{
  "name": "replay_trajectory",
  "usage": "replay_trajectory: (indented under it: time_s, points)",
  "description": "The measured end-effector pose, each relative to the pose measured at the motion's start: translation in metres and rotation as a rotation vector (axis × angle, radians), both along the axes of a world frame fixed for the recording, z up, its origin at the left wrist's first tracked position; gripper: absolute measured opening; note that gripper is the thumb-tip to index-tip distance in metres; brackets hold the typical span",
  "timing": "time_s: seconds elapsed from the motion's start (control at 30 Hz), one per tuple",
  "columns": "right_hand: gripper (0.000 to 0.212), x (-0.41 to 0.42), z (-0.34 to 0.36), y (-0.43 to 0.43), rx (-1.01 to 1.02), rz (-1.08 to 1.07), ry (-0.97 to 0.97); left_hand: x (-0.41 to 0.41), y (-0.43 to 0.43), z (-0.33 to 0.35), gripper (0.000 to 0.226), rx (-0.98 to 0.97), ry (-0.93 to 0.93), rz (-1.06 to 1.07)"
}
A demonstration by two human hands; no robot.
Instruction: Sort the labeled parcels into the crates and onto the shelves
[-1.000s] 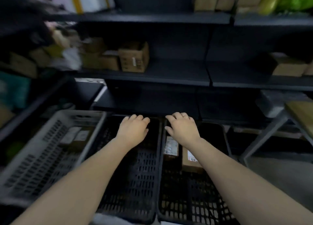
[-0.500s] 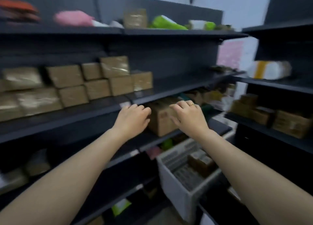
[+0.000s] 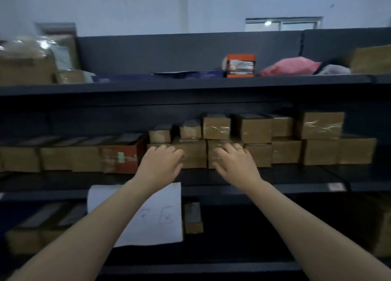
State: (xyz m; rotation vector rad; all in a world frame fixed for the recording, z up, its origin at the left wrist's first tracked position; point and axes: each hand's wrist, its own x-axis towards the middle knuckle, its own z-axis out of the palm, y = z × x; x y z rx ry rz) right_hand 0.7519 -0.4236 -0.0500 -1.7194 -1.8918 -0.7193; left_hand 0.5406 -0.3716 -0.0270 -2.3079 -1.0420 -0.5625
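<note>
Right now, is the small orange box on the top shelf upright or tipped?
Upright: the small orange box stands flat on the dark metal shelf.

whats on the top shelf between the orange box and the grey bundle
A pink plastic mailer bag lies between the small orange cardboard box and the soft grey bundle on the dark top shelf, head view.

Taped brown cardboard boxes (image 3: 319,151) are sitting (two high) on the dark metal shelf (image 3: 296,176), right of a red carton (image 3: 121,156).
</note>
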Motion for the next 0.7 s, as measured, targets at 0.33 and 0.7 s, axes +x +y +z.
replay_trajectory:
  time_s: [0.33,0.7]
  points:
    - [0.042,-0.081,0.006,0.163,-0.116,0.283,0.076,-0.098,0.105,-0.001,0.042,-0.176,-0.131,0.331]
    - [0.054,-0.177,0.009,0.27,-0.264,0.316,0.1,-0.182,0.195,-0.024,0.054,-0.341,-0.261,0.534]
